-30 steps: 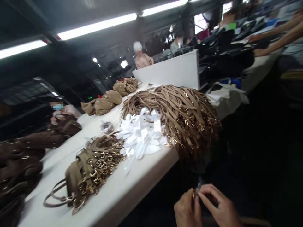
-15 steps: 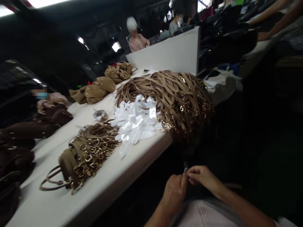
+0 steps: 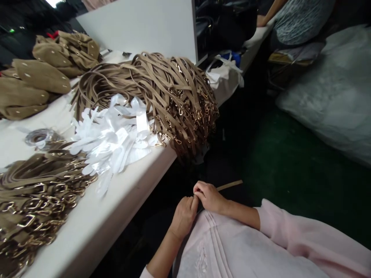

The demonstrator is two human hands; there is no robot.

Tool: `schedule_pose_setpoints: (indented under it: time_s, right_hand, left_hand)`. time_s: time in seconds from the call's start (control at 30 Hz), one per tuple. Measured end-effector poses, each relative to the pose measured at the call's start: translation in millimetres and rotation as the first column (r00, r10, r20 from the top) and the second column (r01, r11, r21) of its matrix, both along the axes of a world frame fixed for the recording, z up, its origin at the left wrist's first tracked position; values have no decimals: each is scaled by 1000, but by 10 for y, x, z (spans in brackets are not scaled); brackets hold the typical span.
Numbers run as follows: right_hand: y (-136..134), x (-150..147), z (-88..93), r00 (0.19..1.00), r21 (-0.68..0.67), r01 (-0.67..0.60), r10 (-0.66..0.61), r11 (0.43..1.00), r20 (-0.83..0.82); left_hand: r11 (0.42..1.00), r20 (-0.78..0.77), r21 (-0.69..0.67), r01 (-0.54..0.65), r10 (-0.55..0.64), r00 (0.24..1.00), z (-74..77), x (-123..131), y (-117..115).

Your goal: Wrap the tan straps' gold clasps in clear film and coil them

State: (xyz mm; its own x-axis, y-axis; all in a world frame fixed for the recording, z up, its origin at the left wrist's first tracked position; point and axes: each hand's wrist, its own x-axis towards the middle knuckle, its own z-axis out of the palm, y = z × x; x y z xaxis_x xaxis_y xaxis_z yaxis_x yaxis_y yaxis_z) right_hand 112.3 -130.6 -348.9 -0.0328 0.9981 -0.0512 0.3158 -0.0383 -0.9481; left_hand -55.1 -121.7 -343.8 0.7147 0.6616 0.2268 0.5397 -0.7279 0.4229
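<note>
My left hand (image 3: 184,216) and my right hand (image 3: 211,197) meet in front of my lap, off the table's edge, both with fingers closed in a pinch. A narrow tan strap (image 3: 231,185) sticks out beyond my right hand. What both hands grip appears to be this strap, though the fingers cover most of it. On the table, nearest to my hands, a big heap of brown straps (image 3: 171,92) with gold clasps hangs over the corner. In front of that heap lies a pile of white, shiny plastic strips (image 3: 116,133).
A second bundle of straps with gold buckles (image 3: 34,204) lies at left on the white table (image 3: 124,204). Behind it are a tape roll (image 3: 42,138) and brown bags (image 3: 43,77). A white partition (image 3: 145,31), a large pale sack (image 3: 339,92) and another person's arm (image 3: 271,11) surround this spot.
The view has swung right and down, so the table goods sit further left. My hands stay together; the tan strap beyond my right hand now shows more clearly.
</note>
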Motion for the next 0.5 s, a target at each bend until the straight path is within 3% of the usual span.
schedule_pose_setpoints:
  time_s: [0.1, 0.17, 0.33, 0.5]
  right_hand:
    - [-9, -21, -20, 1000, 53, -11, 11, 999, -6]
    - [-10, -12, -29, 999, 59, 38, -36, 998, -29]
    - [68, 51, 3, 963, 57, 257, -251, 965, -94]
    - [131, 1, 39, 977, 132, 193, -179, 972, -115]
  left_hand:
    - [977, 103, -125, -174, 187, 977, -38, 55, 16]
    - [924, 176, -226, -308, 350, 920, -31, 107, 23]
    - [671, 297, -507, -542, 726, 620, 52, 241, 87]
    - [434, 296, -754, -494, 895, 335, 220, 353, 154]
